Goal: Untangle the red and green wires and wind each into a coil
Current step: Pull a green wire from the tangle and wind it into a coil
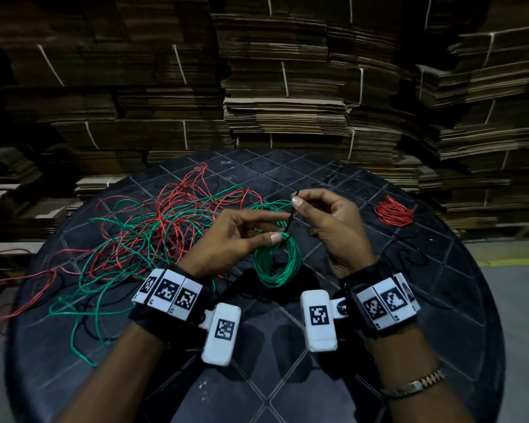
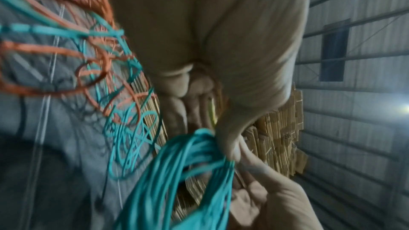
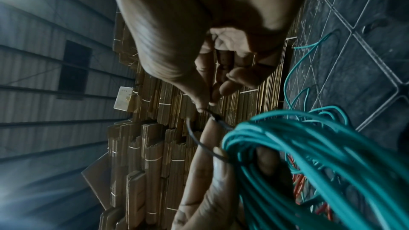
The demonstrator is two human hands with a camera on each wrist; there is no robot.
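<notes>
A wound green coil (image 1: pixel 277 264) hangs over the round dark table (image 1: pixel 379 315). My left hand (image 1: pixel 242 236) pinches its top between thumb and fingers; the coil (image 2: pixel 177 172) fills the lower left wrist view. My right hand (image 1: pixel 324 221) pinches a thin black tie (image 1: pixel 291 213) that runs down to the coil top, also visible as the black tie (image 3: pixel 199 139) beside the green coil (image 3: pixel 309 155). Loose red and green wires (image 1: pixel 153 233) lie tangled on the table's left half. A finished red coil (image 1: pixel 394 211) rests at the right.
Tall stacks of flattened cardboard (image 1: pixel 287 87) stand right behind the table. Some wire ends trail off the table's left edge (image 1: pixel 19 276). Grey floor (image 1: pixel 519 300) shows on the right.
</notes>
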